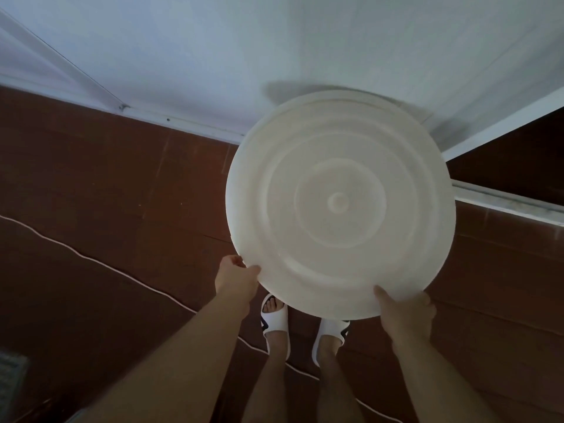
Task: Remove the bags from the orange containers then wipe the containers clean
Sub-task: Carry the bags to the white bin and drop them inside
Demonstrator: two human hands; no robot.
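I hold a large round white lid [340,203] with raised concentric rings in front of me, its far edge close to the white wall. My left hand [236,279] grips its near-left rim, thumb on top. My right hand [406,312] grips the near-right rim, thumb over the edge. No orange container and no bag is in view.
A white wall [244,56] fills the top, with a white baseboard [171,120] along it. The floor is reddish-brown tile [106,193]. A thin white cable [91,261] runs across the floor past my feet in white slippers [274,322]. A grille [12,380] sits bottom left.
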